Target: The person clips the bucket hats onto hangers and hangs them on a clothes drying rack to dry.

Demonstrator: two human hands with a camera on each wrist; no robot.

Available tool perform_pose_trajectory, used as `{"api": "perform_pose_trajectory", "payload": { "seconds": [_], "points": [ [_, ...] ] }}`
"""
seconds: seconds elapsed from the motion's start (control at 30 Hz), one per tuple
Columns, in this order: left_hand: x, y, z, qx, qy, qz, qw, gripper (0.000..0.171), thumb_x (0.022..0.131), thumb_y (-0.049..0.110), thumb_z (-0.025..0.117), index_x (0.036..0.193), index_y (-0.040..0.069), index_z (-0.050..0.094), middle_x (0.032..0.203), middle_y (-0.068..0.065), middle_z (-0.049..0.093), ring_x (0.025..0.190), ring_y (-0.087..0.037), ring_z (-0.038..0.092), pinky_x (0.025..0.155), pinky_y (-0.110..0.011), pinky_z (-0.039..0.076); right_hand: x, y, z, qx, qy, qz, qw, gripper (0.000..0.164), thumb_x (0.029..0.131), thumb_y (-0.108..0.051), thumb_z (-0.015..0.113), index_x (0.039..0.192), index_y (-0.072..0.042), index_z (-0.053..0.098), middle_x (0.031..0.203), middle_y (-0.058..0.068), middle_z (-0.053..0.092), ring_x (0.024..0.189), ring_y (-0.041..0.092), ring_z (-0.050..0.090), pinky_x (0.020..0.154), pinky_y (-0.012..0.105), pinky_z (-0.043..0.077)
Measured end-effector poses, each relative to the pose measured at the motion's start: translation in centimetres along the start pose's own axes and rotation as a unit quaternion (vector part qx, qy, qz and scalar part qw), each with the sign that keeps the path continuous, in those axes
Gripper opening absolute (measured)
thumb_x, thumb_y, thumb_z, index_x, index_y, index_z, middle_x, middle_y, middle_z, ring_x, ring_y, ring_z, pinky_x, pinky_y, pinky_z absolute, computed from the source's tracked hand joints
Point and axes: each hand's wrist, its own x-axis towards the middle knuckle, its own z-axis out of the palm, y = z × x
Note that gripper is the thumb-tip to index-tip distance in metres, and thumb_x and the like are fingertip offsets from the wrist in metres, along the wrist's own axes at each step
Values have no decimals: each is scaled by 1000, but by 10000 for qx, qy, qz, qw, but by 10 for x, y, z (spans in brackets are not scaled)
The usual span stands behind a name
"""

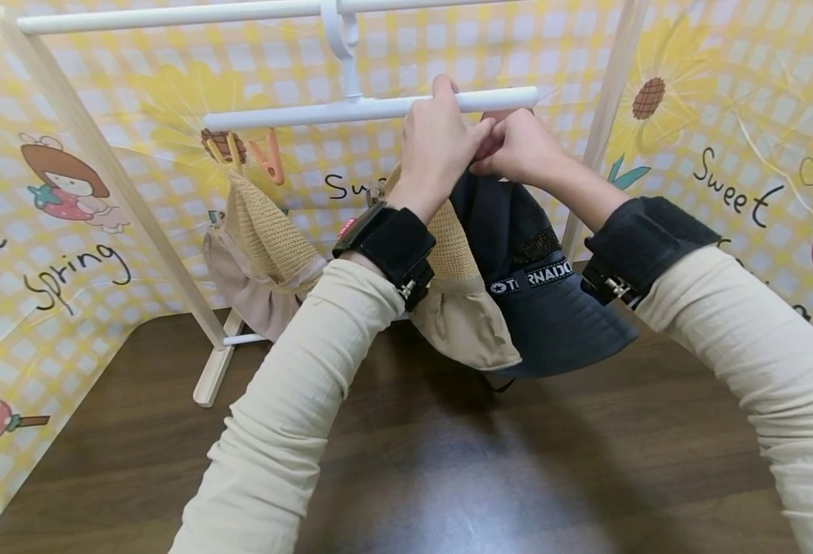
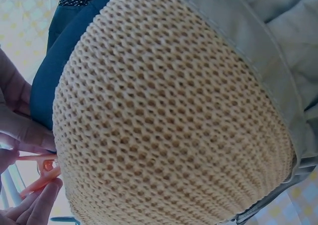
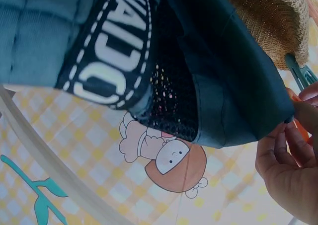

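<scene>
My right hand (image 1: 527,150) pinches the crown top of a dark navy bucket hat (image 1: 558,315) with a lettered band, just under the right end of the white hanger bar (image 1: 378,109). In the left wrist view, fingers of my left hand (image 1: 441,142) pinch an orange clothespin (image 2: 42,183) beside the dark hat's top. One left finger lies over the bar. Close to the left wrist hangs a beige hat with a knitted crown (image 2: 169,106); a green clothespin (image 3: 298,71) grips its top in the right wrist view.
At the hanger's left, another knit-crowned hat (image 1: 271,223) hangs by a yellow clothespin (image 1: 233,150), with an orange clothespin (image 1: 268,158) beside it. The hanger hook (image 1: 340,35) loops over the rack's top rail (image 1: 191,17). Wooden rack legs (image 1: 115,177) stand on the brown table (image 1: 406,477).
</scene>
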Motion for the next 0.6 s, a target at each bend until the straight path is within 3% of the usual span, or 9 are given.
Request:
{"api": "perform_pose_trajectory", "payload": {
  "seconds": [0.6],
  "points": [
    [2,3,-1,-57,-111,-196,9997,35,87,31,58,114,10,50,94,-4,65,83,-17,61,64,-24,42,-4,-1,1,-213,-249,90,9994,16,80,-14,69,86,1,70,54,-19,57,49,-1,54,53,14,45]
  ]
}}
